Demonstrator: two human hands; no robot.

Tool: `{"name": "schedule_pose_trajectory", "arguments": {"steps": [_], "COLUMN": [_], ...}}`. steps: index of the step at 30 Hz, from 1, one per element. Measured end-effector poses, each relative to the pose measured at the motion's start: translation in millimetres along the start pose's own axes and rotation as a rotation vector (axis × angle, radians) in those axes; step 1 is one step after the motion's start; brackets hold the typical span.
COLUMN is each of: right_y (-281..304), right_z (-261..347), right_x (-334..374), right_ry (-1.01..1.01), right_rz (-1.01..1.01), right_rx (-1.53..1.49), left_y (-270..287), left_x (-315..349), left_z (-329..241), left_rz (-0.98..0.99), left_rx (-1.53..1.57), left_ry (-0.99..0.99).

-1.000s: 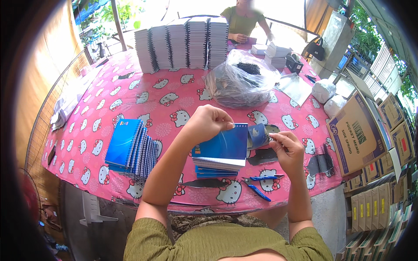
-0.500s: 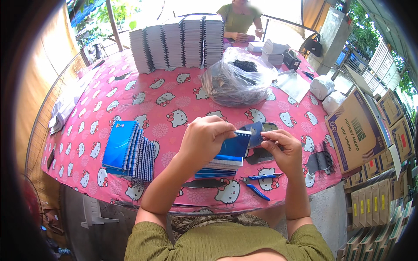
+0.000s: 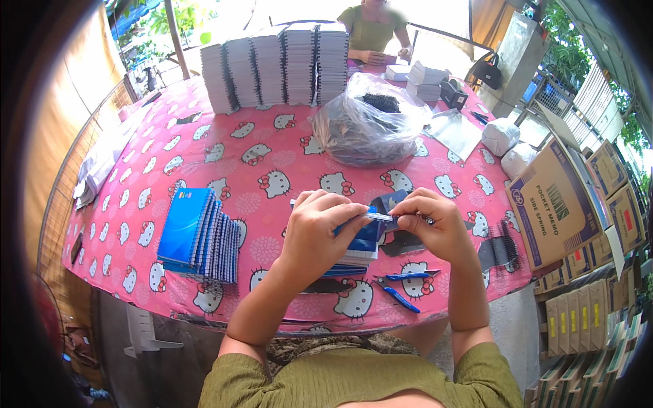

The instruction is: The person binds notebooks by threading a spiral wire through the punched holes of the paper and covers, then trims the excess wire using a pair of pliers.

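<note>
A small blue-covered notepad [image 3: 371,232] is pinched along its white punched edge by my left hand [image 3: 314,226], whose fingers are closed. At the right end of that edge, my right hand [image 3: 439,223] is closed, thumb against fingers; a thin dark wire coil [image 3: 428,219] partly shows in its grip. Just below the held pad lies a pile of unbound blue notepads [image 3: 358,259], partly hidden by my left hand. Blue-handled cutting pliers [image 3: 398,296] rest open on the table, nearer to me. Left of my hands stands a stack of blue spiral-bound notepads [image 3: 185,228].
Loose dark wire coils [image 3: 502,253] lie at the right. Farther back are a clear plastic bag of coils [image 3: 364,139] and tall stacks of bound pads [image 3: 282,68]. A person [image 3: 374,34] sits opposite. Cardboard boxes [image 3: 554,204] stand beside the pink-covered table [image 3: 252,180].
My right hand has moved left and in against the pad's punched edge. The pad has tilted, so less of its cover shows. The person opposite has shifted their hands.
</note>
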State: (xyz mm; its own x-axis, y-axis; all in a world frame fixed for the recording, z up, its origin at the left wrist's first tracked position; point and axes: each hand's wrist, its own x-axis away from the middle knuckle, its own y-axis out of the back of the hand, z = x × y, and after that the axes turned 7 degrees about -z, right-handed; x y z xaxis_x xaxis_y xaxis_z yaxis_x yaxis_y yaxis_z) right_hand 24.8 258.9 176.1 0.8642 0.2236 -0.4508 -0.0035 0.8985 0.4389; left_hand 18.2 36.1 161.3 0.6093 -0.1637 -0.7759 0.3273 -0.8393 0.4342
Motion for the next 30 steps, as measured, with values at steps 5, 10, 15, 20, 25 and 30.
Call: {"name": "schedule_pose_trajectory", "arguments": {"steps": [5, 10, 15, 20, 25, 30], "right_y": [0, -11, -21, -19, 16, 52], "right_z": [10, 9, 15, 22, -4, -155], "right_x": [2, 10, 9, 5, -15, -9], "right_ry": [-0.207, 0.205, 0.203, 0.199, -0.118, 0.096], "right_rz": [0.098, -0.112, -0.133, -0.047, 0.047, 0.321], "right_rx": [-0.059, 0.342, 0.422, 0.424, 0.091, 0.589], "left_y": [-1, -4, -9, -6, 0, -3], "left_x": [5, 12, 21, 17, 23, 16], "left_z": [-1, -10, 0, -5, 4, 2], "left_rz": [-0.013, -0.126, -0.119, -0.131, -0.130, -0.147], "left_rx": [-0.019, -0.192, -0.108, -0.085, -0.029, 0.007], "left_ry": [0.012, 0.019, 0.063, 0.100, 0.103, 0.063]}}
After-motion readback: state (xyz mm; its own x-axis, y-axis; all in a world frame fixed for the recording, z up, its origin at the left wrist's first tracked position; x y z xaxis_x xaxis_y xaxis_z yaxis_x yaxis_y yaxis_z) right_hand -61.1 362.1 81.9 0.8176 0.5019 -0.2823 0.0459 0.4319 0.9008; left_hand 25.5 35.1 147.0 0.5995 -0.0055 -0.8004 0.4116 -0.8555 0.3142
